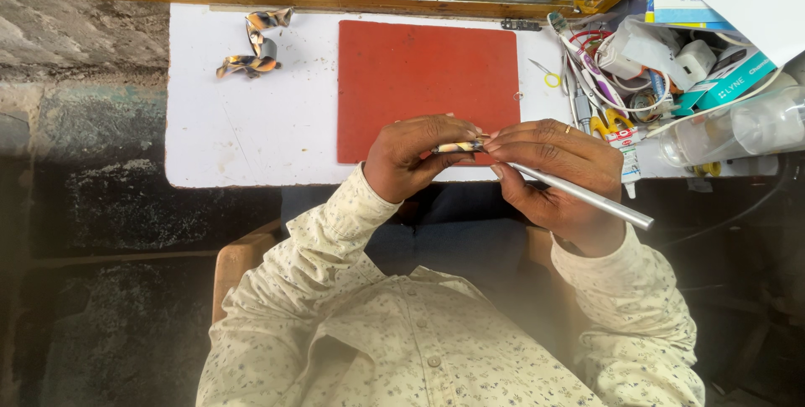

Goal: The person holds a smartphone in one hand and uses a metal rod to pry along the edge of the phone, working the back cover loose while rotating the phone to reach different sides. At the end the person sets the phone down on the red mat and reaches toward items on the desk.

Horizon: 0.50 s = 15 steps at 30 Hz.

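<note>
**A:** Where's the piece?

**B:** At your mat's (428, 88) six o'clock: your left hand (411, 155) pinches the mottled strip (459, 147); your right hand (553, 168) grips the metal rod (587, 197). Work looks midway; loose scraps (251, 46) lie at ten o'clock.

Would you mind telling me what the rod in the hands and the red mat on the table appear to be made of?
The rod looks like metal: silvery, smooth, with a dull sheen along its length. The red mat looks like rubber or a soft plastic sheet: matte, evenly coloured, flat with rounded corners; which of these, the look leaves open.
</note>
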Available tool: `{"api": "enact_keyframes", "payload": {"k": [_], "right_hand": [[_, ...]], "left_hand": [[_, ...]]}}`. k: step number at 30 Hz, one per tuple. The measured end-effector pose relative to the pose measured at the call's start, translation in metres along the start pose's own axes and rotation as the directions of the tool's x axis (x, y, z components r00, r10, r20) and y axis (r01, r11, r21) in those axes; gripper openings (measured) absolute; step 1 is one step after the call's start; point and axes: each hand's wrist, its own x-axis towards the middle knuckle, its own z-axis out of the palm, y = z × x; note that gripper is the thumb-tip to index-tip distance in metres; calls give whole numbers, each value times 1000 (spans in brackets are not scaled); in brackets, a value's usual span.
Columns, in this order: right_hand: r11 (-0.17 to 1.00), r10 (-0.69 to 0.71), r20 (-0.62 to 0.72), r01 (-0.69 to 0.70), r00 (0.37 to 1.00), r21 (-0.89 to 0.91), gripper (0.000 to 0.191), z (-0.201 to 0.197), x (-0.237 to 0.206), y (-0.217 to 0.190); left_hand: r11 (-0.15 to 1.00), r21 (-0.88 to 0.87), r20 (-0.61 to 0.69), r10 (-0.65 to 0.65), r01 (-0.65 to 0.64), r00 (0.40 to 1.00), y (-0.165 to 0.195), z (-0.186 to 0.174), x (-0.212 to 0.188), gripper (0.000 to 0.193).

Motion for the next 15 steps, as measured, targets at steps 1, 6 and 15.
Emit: {"api": "enact_keyframes", "payload": {"k": [1,6,15], "right_hand": [[1000,6,4,-6,1000,0,16,0,0,0],[1000,-12,-5,12,1000,2,14,3,1,-1],[999,42,47,-41,998,-30,14,-5,-1,-1]], "left_hand": [[1000,12,-3,9,-9,1000,0,0,0,30],[1000,10,-3,2,-2,1000,0,0,-1,31],[1000,24,-1,10,-10,1000,0,0,2,30]]}}
